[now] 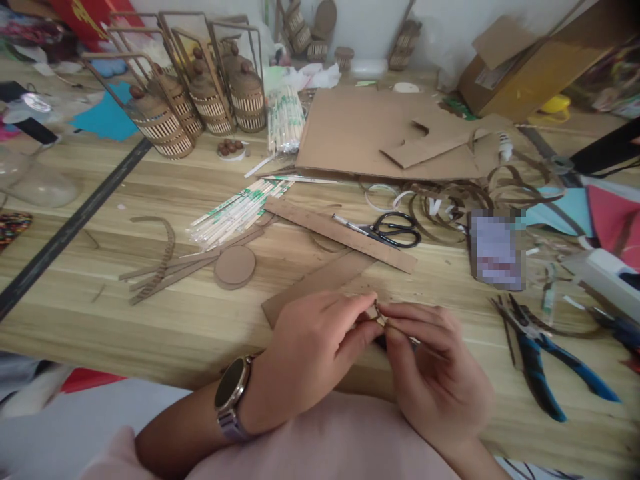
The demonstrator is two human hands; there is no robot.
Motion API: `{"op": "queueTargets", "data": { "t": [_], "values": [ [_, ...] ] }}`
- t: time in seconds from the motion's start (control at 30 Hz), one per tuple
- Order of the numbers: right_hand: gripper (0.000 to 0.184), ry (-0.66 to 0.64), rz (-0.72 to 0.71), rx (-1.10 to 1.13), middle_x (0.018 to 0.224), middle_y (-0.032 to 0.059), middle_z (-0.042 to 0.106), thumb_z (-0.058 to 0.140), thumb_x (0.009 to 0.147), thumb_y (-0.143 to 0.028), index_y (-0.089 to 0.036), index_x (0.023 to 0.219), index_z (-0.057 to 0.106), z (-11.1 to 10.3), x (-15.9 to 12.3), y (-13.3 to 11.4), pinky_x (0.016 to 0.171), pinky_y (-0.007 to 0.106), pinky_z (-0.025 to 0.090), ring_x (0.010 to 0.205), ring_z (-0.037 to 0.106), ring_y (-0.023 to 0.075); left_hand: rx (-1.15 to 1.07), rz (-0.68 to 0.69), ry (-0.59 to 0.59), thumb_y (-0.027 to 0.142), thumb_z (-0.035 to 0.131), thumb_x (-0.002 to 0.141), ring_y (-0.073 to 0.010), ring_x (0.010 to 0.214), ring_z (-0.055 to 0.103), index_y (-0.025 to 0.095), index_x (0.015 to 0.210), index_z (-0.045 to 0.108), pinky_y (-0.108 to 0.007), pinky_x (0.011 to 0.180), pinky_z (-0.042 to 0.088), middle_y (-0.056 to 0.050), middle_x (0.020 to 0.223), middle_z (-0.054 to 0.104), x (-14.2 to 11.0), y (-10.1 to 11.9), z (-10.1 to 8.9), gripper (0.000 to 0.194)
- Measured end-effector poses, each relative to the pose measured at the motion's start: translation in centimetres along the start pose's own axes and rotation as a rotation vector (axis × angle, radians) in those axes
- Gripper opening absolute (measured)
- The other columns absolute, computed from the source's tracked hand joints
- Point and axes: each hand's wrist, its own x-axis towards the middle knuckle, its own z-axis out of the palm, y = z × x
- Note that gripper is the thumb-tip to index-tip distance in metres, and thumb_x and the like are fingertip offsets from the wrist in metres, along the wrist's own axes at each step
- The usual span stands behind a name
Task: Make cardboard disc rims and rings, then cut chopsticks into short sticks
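Left hand [313, 347] and right hand [437, 363] pinch small thin brown strip [377, 309], apparently shaping it, steady fingertips needed; blue-handled metal pliers [536, 367] rightward.

A small, thin brown piece [379, 312], seemingly bent, partly hidden, is above the wooden table [165, 327].

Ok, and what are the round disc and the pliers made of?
The round disc looks like matte cardboard, judging by its flat, plain brown face. The pliers seem metal at the jaws, by their grey sheen, with smooth blue handles, maybe plastic or rubber.
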Motion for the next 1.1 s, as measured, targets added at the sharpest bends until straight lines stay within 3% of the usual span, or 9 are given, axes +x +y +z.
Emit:
{"op": "queueTargets", "data": {
  "t": [0.13,0.23,0.47,0.7,1.1],
  "values": [
    [0.023,0.079,0.057,0.109,0.096,0.0041,0.072,0.062,0.084,-0.008,-0.025,0.099,0.063,0.3,-0.5,0.3,0.078,0.043,0.049,0.087,0.066,0.0220,-0.077,-0.029,-0.037,0.024,0.062,0.093,-0.0161,0.085,0.068,0.015,0.116,0.063,-0.027,0.078,0.052,-0.004,0.093,0.074,-0.2,0.1,-0.2,0.025],
    [0.026,0.103,0.024,0.123,0.096,0.0039,0.071,0.063,0.081,-0.005,-0.024,0.099,0.063,0.3,-0.5,0.3,0.078,0.042,0.049,0.086,0.065,0.0213,-0.048,-0.013,-0.019,0.024,0.064,0.092,-0.0176,0.087,0.068,0.014,0.114,0.063,-0.029,0.078,0.052,-0.005,0.094,0.074,-0.3,0.1,-0.2,0.024],
    [0.033,0.071,-0.075,0.078,0.096,0.0042,0.070,0.063,0.078,-0.001,-0.024,0.102,0.063,0.0,-0.2,0.2,0.075,0.041,0.049,0.085,0.066,0.0213,0.022,0.069,0.033,0.019,0.059,0.094,-0.0160,0.080,0.065,0.014,0.099,0.065,-0.028,0.075,0.050,-0.003,0.088,0.073,0.0,0.6,-0.4,0.009],
    [0.027,-0.005,-0.160,-0.038,0.094,0.0040,0.073,0.063,0.079,-0.003,-0.023,0.098,0.062,-0.6,0.7,-0.4,0.070,0.039,0.048,0.081,0.069,0.0206,0.079,0.098,0.074,0.013,0.055,0.093,-0.0156,0.081,0.065,0.014,0.097,0.065,-0.028,0.076,0.051,-0.004,0.087,0.073,0.0,0.9,-0.2,0.011],
    [0.024,-0.036,-0.095,-0.024,0.091,0.0026,0.074,0.060,0.082,-0.004,-0.024,0.096,0.060,-0.4,0.6,-0.5,0.073,0.039,0.045,0.076,0.070,0.0193,0.066,0.042,0.091,0.012,0.050,0.091,-0.0126,0.064,0.056,0.016,0.079,0.065,-0.025,0.061,0.044,-0.001,0.066,0.063,0.0,0.6,0.1,0.019]
  ]
}}
